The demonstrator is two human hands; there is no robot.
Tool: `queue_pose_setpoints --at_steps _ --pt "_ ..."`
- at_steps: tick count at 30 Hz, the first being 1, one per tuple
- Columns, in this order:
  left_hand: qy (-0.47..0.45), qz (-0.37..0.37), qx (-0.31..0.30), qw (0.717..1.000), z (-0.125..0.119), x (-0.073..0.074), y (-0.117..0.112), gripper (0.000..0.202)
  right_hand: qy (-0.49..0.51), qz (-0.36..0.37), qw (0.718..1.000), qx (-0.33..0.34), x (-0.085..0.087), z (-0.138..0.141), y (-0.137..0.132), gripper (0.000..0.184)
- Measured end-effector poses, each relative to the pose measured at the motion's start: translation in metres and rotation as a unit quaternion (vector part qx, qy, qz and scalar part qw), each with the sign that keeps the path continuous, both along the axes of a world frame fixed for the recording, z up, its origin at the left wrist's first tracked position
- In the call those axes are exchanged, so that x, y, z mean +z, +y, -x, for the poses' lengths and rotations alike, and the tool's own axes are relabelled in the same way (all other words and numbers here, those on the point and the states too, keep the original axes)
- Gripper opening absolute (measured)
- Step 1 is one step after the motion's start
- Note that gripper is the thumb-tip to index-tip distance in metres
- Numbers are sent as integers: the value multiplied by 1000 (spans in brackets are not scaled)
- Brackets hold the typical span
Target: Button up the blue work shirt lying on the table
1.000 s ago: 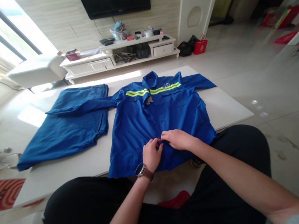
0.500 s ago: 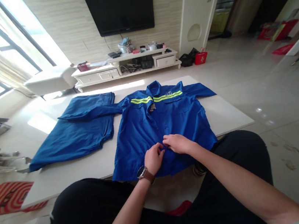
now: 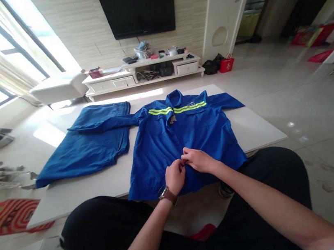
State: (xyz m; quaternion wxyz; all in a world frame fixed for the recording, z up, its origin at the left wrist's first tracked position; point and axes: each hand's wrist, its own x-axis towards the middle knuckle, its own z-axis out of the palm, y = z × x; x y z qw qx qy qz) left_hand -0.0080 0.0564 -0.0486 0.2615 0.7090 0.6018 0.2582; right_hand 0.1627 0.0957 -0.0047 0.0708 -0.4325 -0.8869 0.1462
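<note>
A blue work shirt [image 3: 184, 139] with yellow reflective stripes lies face up on a white table [image 3: 257, 129], collar away from me. My left hand [image 3: 176, 176], with a watch on its wrist, pinches the shirt's front placket near the hem. My right hand [image 3: 198, 160] pinches the same spot from the other side, and the fingertips of both hands meet. A pair of blue trousers [image 3: 89, 146] lies flat to the left of the shirt, under its left sleeve.
My black-clad knees [image 3: 113, 227] press against the table's near edge. A white TV stand [image 3: 144, 72] with small items and a wall TV [image 3: 137, 5] stand beyond. A red patterned mat [image 3: 5, 216] lies on the floor at left, a red bag [image 3: 226, 64] at the far right.
The view has tilted up a little. Both hands stay pinched together on the shirt's front near the hem, having shifted only slightly.
</note>
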Motion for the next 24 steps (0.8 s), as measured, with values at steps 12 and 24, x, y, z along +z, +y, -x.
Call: queue_pose_setpoints --at_steps 12,24 --pt "1 -20 -18 1000 2 -9 4 8 89 62 994 -8 -11 0 -2 15" --pt "9 -42 -20 999 2 -13 4 6 118 59 990 -47 -8 4 -4 18"
